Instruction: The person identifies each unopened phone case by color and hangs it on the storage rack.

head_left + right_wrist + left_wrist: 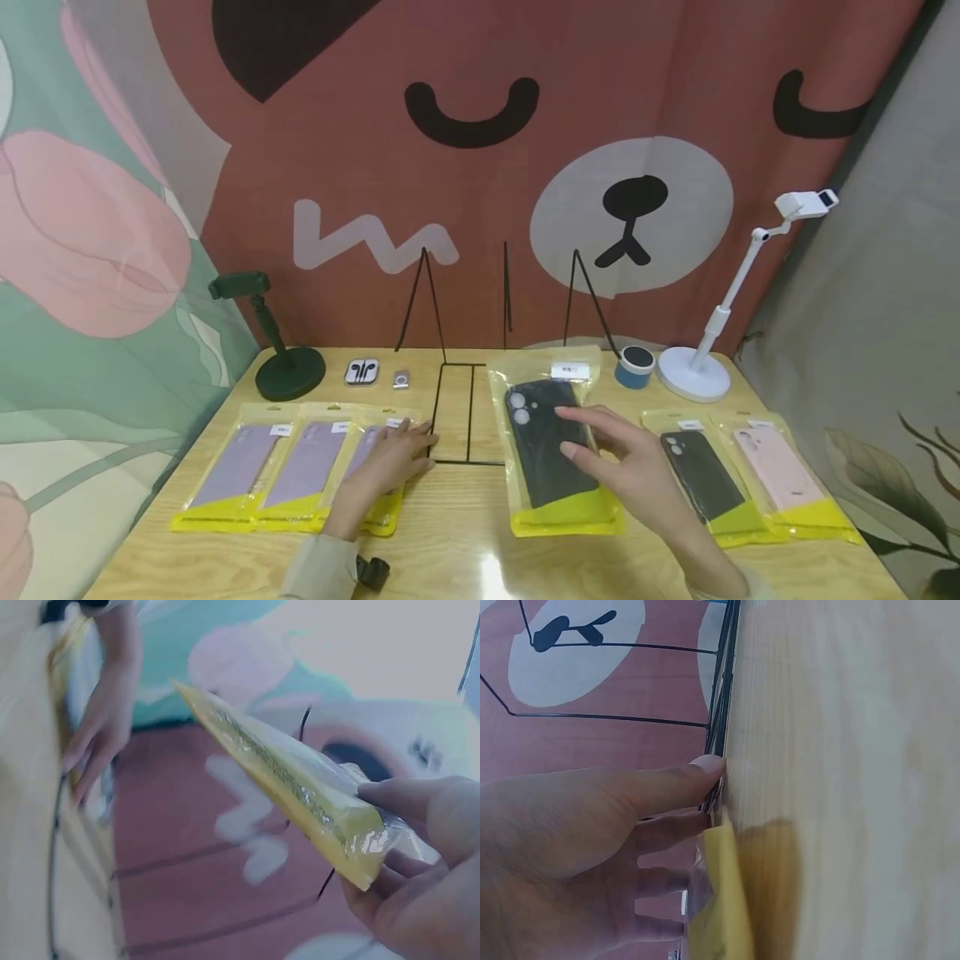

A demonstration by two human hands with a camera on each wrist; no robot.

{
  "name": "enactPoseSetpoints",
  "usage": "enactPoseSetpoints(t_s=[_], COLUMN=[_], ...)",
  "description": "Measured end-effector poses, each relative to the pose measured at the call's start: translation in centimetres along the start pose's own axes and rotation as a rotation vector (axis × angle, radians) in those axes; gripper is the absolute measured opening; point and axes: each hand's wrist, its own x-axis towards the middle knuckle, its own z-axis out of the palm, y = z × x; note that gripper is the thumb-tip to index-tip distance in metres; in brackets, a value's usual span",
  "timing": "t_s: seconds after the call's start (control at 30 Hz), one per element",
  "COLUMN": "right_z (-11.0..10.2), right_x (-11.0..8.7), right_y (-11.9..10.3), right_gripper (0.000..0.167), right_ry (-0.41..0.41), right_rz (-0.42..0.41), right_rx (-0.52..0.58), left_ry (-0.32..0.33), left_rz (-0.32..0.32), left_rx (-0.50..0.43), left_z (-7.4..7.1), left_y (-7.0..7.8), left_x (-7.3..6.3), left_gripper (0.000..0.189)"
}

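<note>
My right hand (633, 458) grips a yellow-edged clear pouch (536, 521) with a black phone case (551, 446) inside, tilted above the table. In the right wrist view, the thumb lies on one face of the pouch (285, 795) and fingers are behind it. My left hand (390, 462) is low at the left end of a black wire rack (469, 412), its thumb and fingertips touching the wire in the left wrist view. Under that hand lies a pouched purple phone case (365, 446), partly hidden. Two more pouched purple cases (311, 454) lie further left.
Pouched black (701, 471) and pink (776, 467) phone cases lie at the right. Along the back stand a green phone stand (291, 372), boxed earphones (362, 372), a small silver clip device (401, 380), a blue round speaker (634, 368) and a white stand (693, 375).
</note>
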Motion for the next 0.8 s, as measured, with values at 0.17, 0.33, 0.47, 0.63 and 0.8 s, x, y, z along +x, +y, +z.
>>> enactPoseSetpoints(t_s=[0.17,0.33,0.47,0.63,0.8], right_z=[1.5,2.1,2.4,2.6,2.8], right_x=[1.4,2.5,3.1,3.9,6.0], right_y=[-2.2,-2.3,-1.7,-0.3,0.4], right_gripper=[0.041,0.04,0.039,0.038,0.038], right_ry=[0.019,0.034,0.044,0.055,0.053], right_rz=[-0.113,-0.113,-0.087,-0.022,-0.015], right_rx=[0.022,-0.006,0.0,0.002,-0.028], left_ry=[-0.003,-0.009,-0.007,-0.01,-0.011], left_rz=[-0.013,-0.02,-0.027,-0.024,-0.027], left_rx=[-0.013,-0.018,-0.008,0.005,0.015], left_z=[0.4,0.5,0.3,0.1,0.1], left_y=[-0.1,-0.2,-0.2,-0.2,-0.1], left_x=[0.1,0.2,0.2,0.2,0.3], left_gripper=[0.042,0.042,0.043,0.042,0.043])
